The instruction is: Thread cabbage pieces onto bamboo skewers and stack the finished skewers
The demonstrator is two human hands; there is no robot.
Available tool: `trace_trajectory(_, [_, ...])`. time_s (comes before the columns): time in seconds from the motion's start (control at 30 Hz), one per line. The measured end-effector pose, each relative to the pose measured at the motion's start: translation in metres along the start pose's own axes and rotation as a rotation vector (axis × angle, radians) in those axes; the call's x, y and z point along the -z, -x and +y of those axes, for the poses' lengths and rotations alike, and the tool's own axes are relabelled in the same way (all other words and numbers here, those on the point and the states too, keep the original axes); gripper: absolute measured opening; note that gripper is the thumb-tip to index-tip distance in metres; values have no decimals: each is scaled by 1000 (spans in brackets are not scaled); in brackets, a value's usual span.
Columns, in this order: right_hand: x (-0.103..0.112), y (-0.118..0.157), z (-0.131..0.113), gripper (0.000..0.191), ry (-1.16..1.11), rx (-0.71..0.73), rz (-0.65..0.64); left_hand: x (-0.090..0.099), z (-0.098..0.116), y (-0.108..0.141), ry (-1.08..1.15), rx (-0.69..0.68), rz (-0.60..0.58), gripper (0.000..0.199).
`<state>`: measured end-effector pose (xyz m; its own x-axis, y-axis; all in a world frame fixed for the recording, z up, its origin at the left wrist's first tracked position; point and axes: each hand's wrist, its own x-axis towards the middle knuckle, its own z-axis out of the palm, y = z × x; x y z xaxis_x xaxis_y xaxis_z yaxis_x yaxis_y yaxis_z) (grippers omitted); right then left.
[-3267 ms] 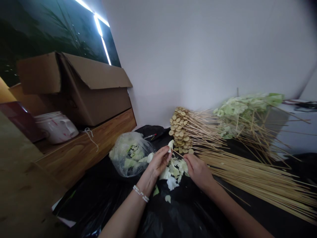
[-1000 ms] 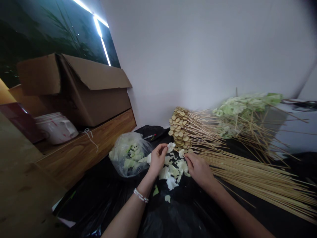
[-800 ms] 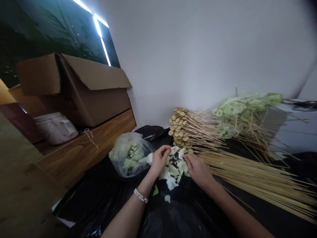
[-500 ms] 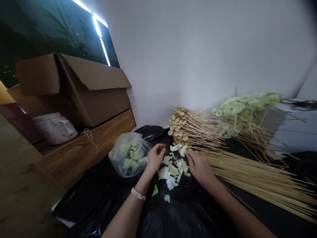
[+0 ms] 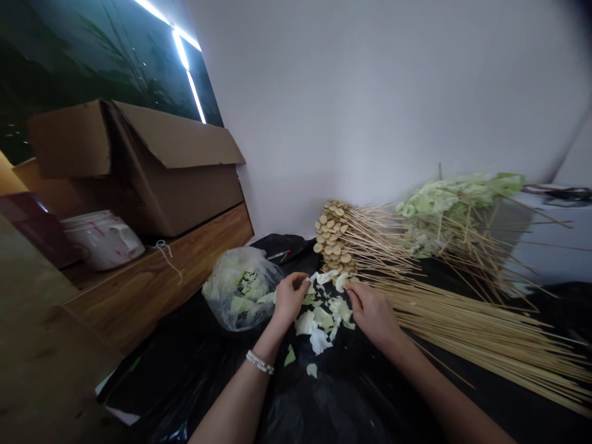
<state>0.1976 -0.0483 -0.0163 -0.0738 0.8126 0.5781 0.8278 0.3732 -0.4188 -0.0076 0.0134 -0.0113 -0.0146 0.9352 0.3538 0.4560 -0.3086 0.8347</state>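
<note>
My left hand (image 5: pixel 289 301), with a beaded bracelet at its wrist, pinches the edge of a pale cabbage piece (image 5: pixel 314 277). Opposite it, the closed fingertips of my right hand (image 5: pixel 374 309) meet another white cabbage piece (image 5: pixel 341 282). A further cabbage piece (image 5: pixel 326 277) lies in line between the two hands; I cannot tell whether a stick runs through them. Below the fingers, torn cabbage leaves (image 5: pixel 322 317) are scattered on black plastic sheeting (image 5: pixel 305 407). A clear plastic bag (image 5: pixel 222 283) of cabbage stands just left of my left hand.
Sticks bearing round slices (image 5: pixel 333 231) are stacked against the wall. Bare wooden sticks (image 5: pixel 481 336) lie at right, with skewered cabbage leaves (image 5: pixel 453 197) behind them. A cardboard box (image 5: pixel 185 185) and a white jar (image 5: pixel 104 239) rest on the wooden ledge (image 5: pixel 203 259). A pen (image 5: pixel 279 254) lies behind the bag.
My left fingertips, bare before, have closed on a pale cabbage piece. My right hand and the cabbage at its fingertips have shifted slightly left.
</note>
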Motion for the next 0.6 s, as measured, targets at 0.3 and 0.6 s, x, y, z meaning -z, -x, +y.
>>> trace_trajectory(0.3, [-2,4,-5,25,18,58,-89,-1,2,-4,776,293,16,44])
trace_trajectory(0.6, [-1,7,-12,28,80,76,-142,-2,11,3,799,416,-33,37])
